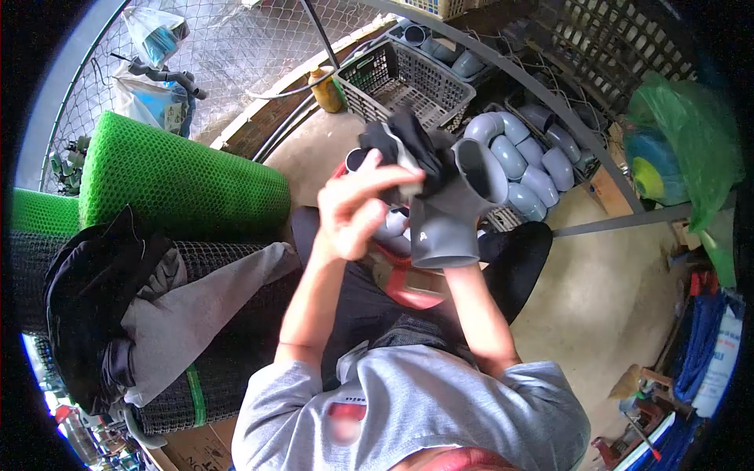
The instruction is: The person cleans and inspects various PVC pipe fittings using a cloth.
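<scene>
A grey plastic pipe fitting [446,224] with wide round mouths is held up in front of my lap. My right hand is hidden behind it; only the forearm shows below, leading up to the fitting. A bunched black cloth-like thing [404,149] with a pale edge lies against the fitting's upper left side, blurred. My left hand [353,206] is beside it, palm turned up and fingers spread, fingertips at the cloth's edge. Below the hands, a red container [408,289] between my legs has more grey fittings in it, partly covered.
A dark plastic crate [404,86] stands ahead, with piled grey elbow fittings [525,161] to its right. A yellowish bottle [325,90] is near the crate. Rolls of green mesh [184,177] and a grey-and-black garment [181,322] lie on the left. A metal bar [605,224] crosses at right.
</scene>
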A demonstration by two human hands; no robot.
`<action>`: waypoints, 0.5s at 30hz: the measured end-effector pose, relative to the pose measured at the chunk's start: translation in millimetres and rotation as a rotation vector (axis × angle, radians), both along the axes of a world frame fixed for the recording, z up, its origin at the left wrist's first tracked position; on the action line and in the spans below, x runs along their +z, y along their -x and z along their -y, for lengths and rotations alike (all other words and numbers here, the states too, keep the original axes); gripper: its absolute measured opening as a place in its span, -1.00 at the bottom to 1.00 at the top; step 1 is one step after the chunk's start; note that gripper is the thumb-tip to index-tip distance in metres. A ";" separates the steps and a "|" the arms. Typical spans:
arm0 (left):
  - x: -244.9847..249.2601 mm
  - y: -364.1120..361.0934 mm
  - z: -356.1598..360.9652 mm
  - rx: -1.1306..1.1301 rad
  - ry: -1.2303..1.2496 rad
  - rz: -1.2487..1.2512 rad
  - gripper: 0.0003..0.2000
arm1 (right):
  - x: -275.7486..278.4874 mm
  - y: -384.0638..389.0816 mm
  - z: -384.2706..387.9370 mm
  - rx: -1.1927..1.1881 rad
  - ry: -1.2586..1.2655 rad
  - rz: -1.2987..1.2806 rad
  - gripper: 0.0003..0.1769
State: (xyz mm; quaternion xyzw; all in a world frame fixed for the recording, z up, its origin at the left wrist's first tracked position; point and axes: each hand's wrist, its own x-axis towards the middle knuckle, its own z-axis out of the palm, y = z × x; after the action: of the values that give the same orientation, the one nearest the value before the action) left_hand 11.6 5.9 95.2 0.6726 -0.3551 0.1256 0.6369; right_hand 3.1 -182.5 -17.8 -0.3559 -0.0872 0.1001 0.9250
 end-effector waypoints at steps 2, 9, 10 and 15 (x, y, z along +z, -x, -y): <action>4.2 7.5 14.7 -0.078 -0.135 0.138 -0.64 | 12.9 -9.3 -15.1 -0.128 0.129 0.091 -0.34; 22.1 24.6 20.7 -0.107 -0.358 0.399 -0.62 | -1.5 -19.5 -23.2 0.470 -0.657 0.275 -0.14; 25.9 17.5 19.5 -0.080 -0.515 0.432 -0.59 | 1.4 -29.9 -30.5 0.471 -0.645 0.259 -0.14; -39.9 -22.9 31.1 0.044 -0.219 -0.106 -0.40 | 0.6 13.6 -30.8 0.447 -0.598 0.202 -0.14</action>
State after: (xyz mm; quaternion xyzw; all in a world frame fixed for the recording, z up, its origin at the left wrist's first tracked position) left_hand 34.5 -25.2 55.3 0.7516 -0.3176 0.0646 0.5745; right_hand -10.6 -151.7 -17.2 -0.0505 -0.2788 0.2339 0.9301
